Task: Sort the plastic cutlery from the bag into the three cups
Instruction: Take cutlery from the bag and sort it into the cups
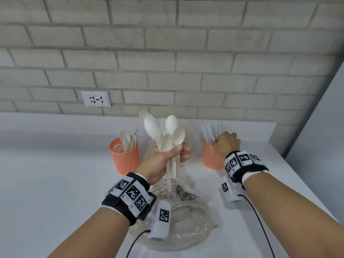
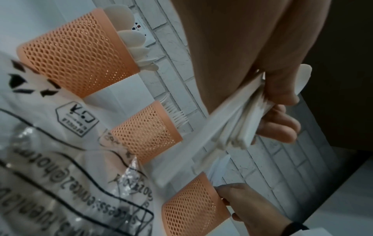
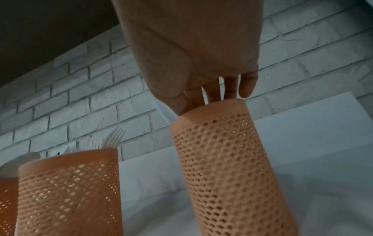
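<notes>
My left hand (image 1: 167, 155) grips a bunch of white plastic cutlery (image 1: 165, 131) by the handles (image 2: 240, 126), held upright above the clear printed bag (image 1: 178, 211). The bunch is mostly spoons, with one fork among them. Three orange mesh cups stand in a row. The left cup (image 1: 124, 157) holds spoons, the middle cup (image 2: 145, 132) holds forks (image 3: 113, 138), and the right cup (image 3: 222, 159) holds knives (image 1: 210, 129). My right hand (image 1: 226, 144) is at the right cup's rim with its fingers (image 3: 228, 87) pointing down into it. The rim hides their tips.
The cups and bag lie on a white counter (image 1: 55, 183) against a brick wall with a socket (image 1: 95, 99). The counter ends at a grey panel on the right (image 1: 316, 136). In the head view the cutlery bunch hides nearly all of the middle cup.
</notes>
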`<state>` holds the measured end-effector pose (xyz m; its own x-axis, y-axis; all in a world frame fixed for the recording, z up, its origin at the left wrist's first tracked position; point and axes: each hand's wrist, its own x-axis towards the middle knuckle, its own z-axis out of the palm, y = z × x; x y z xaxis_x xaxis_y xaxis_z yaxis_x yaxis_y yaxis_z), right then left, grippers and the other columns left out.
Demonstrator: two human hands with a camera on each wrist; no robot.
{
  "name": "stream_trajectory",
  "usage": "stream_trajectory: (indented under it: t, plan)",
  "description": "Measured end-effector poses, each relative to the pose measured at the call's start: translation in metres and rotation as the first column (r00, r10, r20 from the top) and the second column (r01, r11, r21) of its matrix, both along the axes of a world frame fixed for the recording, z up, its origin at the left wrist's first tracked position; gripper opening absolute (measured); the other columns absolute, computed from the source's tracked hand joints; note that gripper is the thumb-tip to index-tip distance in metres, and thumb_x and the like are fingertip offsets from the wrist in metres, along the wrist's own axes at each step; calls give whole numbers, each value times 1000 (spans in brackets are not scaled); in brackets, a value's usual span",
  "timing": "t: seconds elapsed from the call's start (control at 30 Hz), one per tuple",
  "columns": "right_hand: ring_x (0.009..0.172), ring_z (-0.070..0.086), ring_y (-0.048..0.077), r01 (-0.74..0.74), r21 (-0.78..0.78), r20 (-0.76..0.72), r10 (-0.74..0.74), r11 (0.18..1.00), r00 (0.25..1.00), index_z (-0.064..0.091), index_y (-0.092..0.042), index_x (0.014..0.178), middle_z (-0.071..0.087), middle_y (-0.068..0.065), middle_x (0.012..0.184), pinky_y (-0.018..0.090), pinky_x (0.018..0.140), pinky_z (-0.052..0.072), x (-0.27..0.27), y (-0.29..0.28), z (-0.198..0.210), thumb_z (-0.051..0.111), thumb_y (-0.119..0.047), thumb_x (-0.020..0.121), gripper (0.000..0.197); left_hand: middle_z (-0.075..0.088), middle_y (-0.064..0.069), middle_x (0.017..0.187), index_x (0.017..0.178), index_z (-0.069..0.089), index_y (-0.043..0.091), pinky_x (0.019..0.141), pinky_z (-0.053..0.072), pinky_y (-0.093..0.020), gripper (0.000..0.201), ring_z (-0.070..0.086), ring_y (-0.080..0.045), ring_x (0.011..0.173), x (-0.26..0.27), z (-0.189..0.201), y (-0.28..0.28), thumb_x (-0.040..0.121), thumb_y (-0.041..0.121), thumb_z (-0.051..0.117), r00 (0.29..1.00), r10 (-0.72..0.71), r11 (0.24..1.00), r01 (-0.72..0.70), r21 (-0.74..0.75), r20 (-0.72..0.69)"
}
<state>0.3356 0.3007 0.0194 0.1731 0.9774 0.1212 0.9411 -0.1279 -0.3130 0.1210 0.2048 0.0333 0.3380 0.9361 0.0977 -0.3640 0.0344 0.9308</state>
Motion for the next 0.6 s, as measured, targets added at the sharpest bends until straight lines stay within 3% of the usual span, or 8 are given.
stream_trajectory:
  t: [0.1,0.17,0.2,0.27,0.33,0.43,0.5,0.6]
  plan:
    - [106,44,36,-46,242,-3,48,969,999,66,0,101,54,20,111,39,87,37,-8,-3,8,48,-9,86,25,65,-2,76,107,58,6,64,52,-23,18,61,-12,64,-1,-1,1,92,12,51,1000,12,1000,-12,-6,8]
    - [100,51,35,-101,440,-164,190,893,968,67,-2,99,59,19,105,34,84,40,-19,-8,21,53,-4,82,22,61,0,67,98,60,8,59,51,-21,13,57,-10,56,0,0,1,93,13,50,1000,1,1000,-1,-15,12]
    - [96,55,31,-161,463,-278,315,872,907,68,-2,97,62,18,101,31,83,42,-26,-13,29,56,-4,82,19,60,0,65,95,60,8,58,50,-21,11,55,-10,54,1,0,1,93,14,51,1000,-15,1000,15,-16,19]
    - [88,60,18,-390,336,-504,513,858,695,68,-5,98,66,9,95,27,83,46,-44,-31,47,57,-9,87,16,58,-1,66,92,59,8,57,48,-21,12,53,-10,54,3,1,2,88,17,53,997,-63,998,64,-21,45]
    - [71,59,12,-596,183,-707,526,782,472,65,-6,103,64,6,85,27,73,45,-61,-51,60,48,-13,94,21,57,0,67,90,58,7,58,48,-22,14,52,-11,54,3,1,2,85,19,53,994,-94,995,96,-29,55]
    - [52,50,19,-640,206,-890,414,740,193,59,4,103,56,19,75,35,64,43,-76,-64,64,37,-4,94,25,56,1,61,87,58,6,55,48,-23,23,50,-10,49,-1,2,0,81,26,68,990,-120,993,120,0,81]
    - [49,49,19,-652,212,-912,387,728,135,58,2,99,52,17,67,37,63,39,-82,-66,62,37,1,91,23,52,3,55,84,56,8,51,46,-22,45,46,-9,45,-5,3,-1,65,42,79,982,-159,987,156,36,105]
    - [60,44,17,-701,198,-900,411,685,148,61,-7,101,47,14,74,31,67,36,-87,-66,61,45,-3,88,21,44,7,49,83,52,11,43,40,-17,59,38,-4,40,-8,5,-4,52,50,84,963,-235,971,228,70,133]
